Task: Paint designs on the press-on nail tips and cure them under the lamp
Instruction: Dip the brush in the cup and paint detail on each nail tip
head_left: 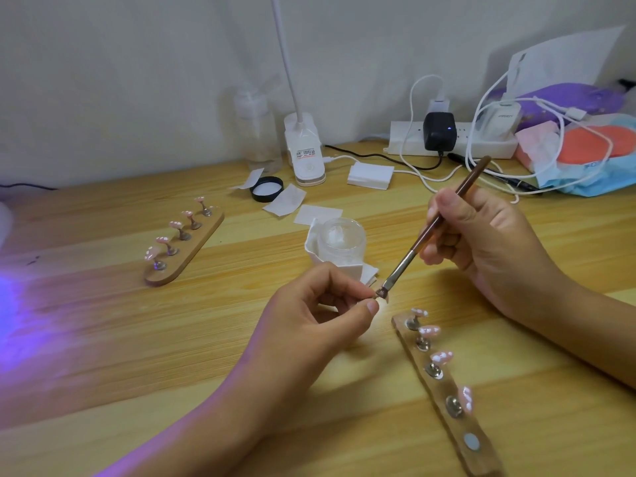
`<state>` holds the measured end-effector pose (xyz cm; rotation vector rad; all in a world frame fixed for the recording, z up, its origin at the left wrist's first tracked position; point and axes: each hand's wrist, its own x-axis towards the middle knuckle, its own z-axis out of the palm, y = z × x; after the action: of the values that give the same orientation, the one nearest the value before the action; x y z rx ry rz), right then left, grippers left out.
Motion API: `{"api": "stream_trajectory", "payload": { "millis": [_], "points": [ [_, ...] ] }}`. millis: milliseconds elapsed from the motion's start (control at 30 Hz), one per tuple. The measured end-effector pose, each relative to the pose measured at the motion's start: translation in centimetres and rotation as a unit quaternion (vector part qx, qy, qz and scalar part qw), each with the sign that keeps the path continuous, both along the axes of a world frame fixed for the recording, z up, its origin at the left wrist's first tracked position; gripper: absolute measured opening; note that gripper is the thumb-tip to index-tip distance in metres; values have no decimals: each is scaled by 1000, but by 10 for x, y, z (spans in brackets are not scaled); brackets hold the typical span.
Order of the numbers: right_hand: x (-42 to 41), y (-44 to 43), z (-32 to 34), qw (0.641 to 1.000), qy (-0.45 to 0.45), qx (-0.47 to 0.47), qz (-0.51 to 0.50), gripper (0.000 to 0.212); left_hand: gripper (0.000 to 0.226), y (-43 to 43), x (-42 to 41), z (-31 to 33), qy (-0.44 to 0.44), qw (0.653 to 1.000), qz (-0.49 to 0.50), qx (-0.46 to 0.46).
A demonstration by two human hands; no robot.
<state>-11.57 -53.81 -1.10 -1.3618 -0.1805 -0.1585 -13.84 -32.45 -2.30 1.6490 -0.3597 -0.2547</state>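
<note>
- Left hand (320,304): thumb and forefinger pinch a small item (373,297) just above the table (172,339); the item is largely hidden, so its kind cannot be told
- Right hand (481,242): fingers closed round a brush (444,218), held like a pen with the handle tilted up and away; the bristles touch the pinched item
- Near holder (444,389): wooden strip just right of the left hand, carrying four pink tips (441,357) with white marks on metal stands; a fifth, nearest seat (470,442) shows a pale disc
- Far holder (192,251): wooden strip well apart to the left, carrying five more tips
- Jar (342,239): clear and open, on white tissue (321,256) beyond the hands; a black lid (266,189) lies farther back
- Violet light falls on the table's left edge
</note>
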Motion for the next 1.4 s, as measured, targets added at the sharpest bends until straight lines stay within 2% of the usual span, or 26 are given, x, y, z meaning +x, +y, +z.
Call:
{"api": "stream_trajectory", "payload": {
  "millis": [333, 600, 900, 1167, 1300, 1400],
  "points": [
    [6, -4, -5, 998, -6, -8, -54, 23, 5, 0, 0, -1, -4, 1000, -3, 8],
    [10, -8, -6, 998, -10, 61, 18, 23, 2, -2, 0, 2, 29, 998, -10, -53],
    [9, -8, -8, 999, -16, 38, 20, 9, 10, -2, 1, -1, -1, 999, -22, -39],
    [8, -7, -8, 999, -30, 14, 21, 10, 10, 0, 1, -1, 8, 999, -20, -41],
    [7, -8, -8, 999, -41, -6, 22, 13, 11, 0, 2, 1, 34, 996, 1, -77],
    [7, -9, -7, 999, -32, 28, 18, 18, 12, 0, 3, 3, 34, 996, 7, -78]
  ]
}}
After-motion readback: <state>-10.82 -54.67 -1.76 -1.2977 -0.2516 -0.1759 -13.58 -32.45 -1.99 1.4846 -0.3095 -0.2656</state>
